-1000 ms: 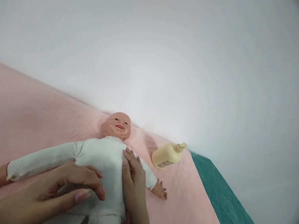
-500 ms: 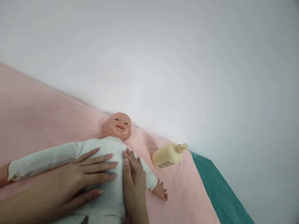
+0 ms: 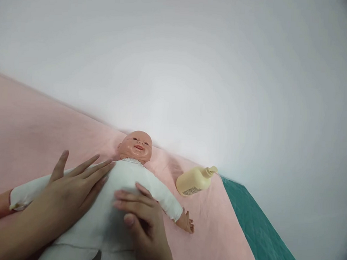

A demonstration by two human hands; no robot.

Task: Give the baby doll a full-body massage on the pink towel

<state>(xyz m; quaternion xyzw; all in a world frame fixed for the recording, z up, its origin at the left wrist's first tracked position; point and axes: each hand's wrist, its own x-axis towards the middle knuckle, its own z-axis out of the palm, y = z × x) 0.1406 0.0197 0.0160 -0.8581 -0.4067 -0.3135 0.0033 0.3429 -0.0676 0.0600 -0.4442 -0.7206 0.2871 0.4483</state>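
Observation:
A bald doll (image 3: 136, 145) in a white cloth suit lies on its back. My left hand (image 3: 77, 183) rests on the doll's chest and shoulder at the left, its fingers stretched toward the neck and partly spread. Lower down, my right hand (image 3: 145, 217) is over the middle of the doll's torso, fingers extended to the left and slightly blurred, with the thumb apart. Whether its fingertips touch the cloth cannot be told. Neither hand holds anything.
A pale yellow pump bottle (image 3: 192, 181) lies tilted beside the doll's arm at the right. Under them is a pink sheet (image 3: 209, 225), with a green surface (image 3: 261, 227) at its right edge. A plain white wall (image 3: 176, 68) rises behind.
My left hand has moved left, from the middle of the chest to the doll's shoulder. My right hand has shifted from the chest's right side leftward and down, over the torso. The doll and bottle look unmoved.

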